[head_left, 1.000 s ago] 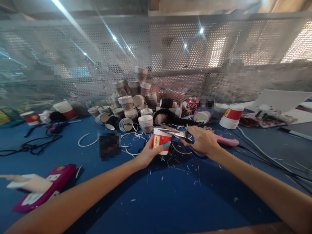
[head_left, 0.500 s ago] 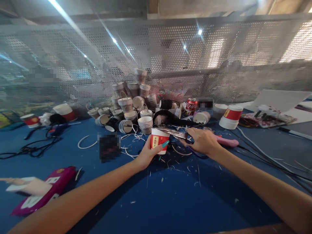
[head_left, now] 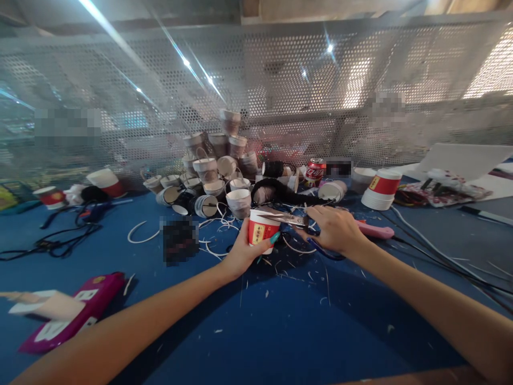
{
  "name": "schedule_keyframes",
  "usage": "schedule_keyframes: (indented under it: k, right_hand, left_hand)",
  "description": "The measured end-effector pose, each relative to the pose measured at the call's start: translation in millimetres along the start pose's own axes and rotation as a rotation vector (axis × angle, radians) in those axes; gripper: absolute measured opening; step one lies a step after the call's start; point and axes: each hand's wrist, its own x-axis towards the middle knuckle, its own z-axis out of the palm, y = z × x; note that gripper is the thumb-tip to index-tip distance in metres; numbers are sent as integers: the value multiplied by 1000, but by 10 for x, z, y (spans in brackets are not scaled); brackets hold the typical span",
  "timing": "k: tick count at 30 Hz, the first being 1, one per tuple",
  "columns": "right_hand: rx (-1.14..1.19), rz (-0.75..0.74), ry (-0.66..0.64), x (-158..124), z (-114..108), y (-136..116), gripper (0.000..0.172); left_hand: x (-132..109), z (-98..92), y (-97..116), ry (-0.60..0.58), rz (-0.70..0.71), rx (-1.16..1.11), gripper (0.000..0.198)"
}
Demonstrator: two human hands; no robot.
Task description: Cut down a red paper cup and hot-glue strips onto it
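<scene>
My left hand (head_left: 245, 255) is wrapped round a red and white paper cup (head_left: 260, 235), its thumb with a teal nail lying across the front. The cup is upright, a little above the blue table. In my right hand (head_left: 334, 227) is a pair of scissors (head_left: 294, 219), the fingers closed about the dark handles. The metal blades point left and lie at the cup's rim; whether they cut into the paper I cannot tell. Behind the cup stands a pale wrapped cup (head_left: 239, 203), close to several white strips (head_left: 216, 248) on the table.
Many small wrapped cups (head_left: 206, 168) are piled at the back against a perforated metal screen (head_left: 288, 80). A cola can (head_left: 314, 172) and a stack of paper cups (head_left: 380, 191) stand right of them. A pink-handled tool (head_left: 374, 230) lies beyond my right hand. A magenta packet (head_left: 100, 294) rests at left.
The cup has turned slightly in my left hand, its yellow label moving to the right. The scissors stay at its rim. The view has shifted a little.
</scene>
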Motion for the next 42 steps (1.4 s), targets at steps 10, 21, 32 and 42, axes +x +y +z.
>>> schedule_keyframes:
  k: [10, 21, 32, 42]
  right_hand:
    - [-23, 7, 36, 6, -28, 31, 49]
    - [-65, -9, 82, 6, -1, 33, 46]
    - [-76, -1, 77, 3, -19, 37, 49]
    - [-59, -1, 31, 12, -92, -8, 42]
  left_hand:
    - [14, -42, -26, 22, 50, 107, 63]
    - [4, -46, -3, 64, 87, 220, 59]
    - [5, -42, 4, 153, 139, 350, 51]
    - [-36, -63, 1, 199, 209, 573, 51]
